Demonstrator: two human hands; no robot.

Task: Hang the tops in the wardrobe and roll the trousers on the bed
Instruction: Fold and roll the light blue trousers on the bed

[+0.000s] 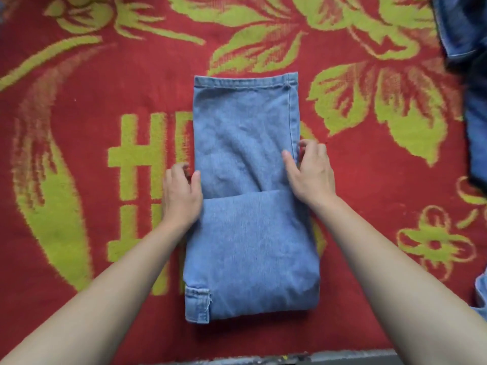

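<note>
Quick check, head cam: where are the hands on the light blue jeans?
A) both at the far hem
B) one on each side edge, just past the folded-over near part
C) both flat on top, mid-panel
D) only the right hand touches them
B: the left hand and the right hand each pinch a side edge of the jeans, just beyond the folded-over near part.

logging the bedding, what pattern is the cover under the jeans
Red cover with yellow-green flowers, leaves and lettering, seen in the head view.

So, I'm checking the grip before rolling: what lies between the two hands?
In the head view, the folded jeans span the gap between the left hand and the right hand, each pinching a side edge.
</note>
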